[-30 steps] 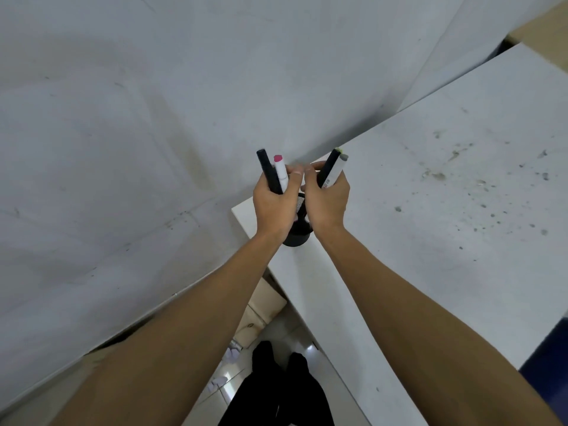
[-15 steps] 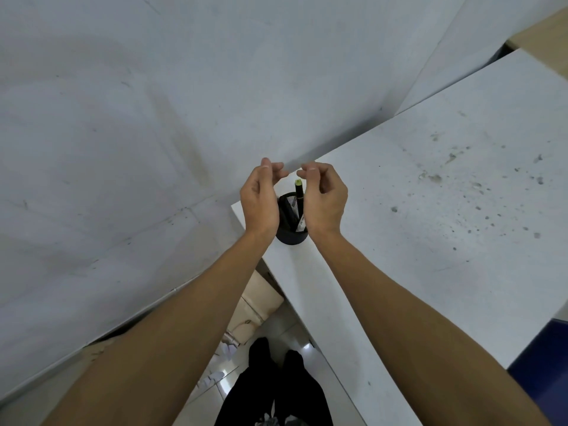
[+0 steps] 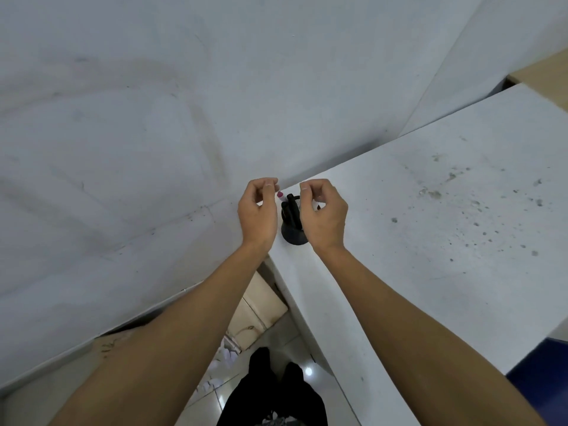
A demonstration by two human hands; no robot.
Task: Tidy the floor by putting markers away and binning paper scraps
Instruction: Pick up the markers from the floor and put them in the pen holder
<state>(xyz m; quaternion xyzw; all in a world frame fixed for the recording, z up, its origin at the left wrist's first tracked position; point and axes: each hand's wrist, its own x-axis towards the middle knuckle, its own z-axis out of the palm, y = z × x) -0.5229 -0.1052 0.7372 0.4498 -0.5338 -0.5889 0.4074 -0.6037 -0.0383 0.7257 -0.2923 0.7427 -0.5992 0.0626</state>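
Observation:
A black mesh pen cup (image 3: 293, 233) stands near the corner of a white table (image 3: 430, 241). Black markers (image 3: 290, 210) stick up inside it, and one with a pink cap (image 3: 280, 194) leans at its left rim. My left hand (image 3: 258, 210) hovers just left of the cup, fingers curled with the tips apart, holding nothing. My right hand (image 3: 322, 212) hovers on the cup's right side, also loosely curled and empty. White paper scraps (image 3: 229, 355) lie on the tiled floor below, between the table and the wall.
A white wall (image 3: 153, 149) runs close along the table's left edge. Below are a beige box (image 3: 261, 305), glossy floor tiles and the person's dark legs (image 3: 276, 392). A blue object (image 3: 541, 376) shows at the lower right, and the table bears dark specks on its right.
The markers held in both hands a second ago now stand in the cup. Both hands have let go and drawn slightly apart above it.

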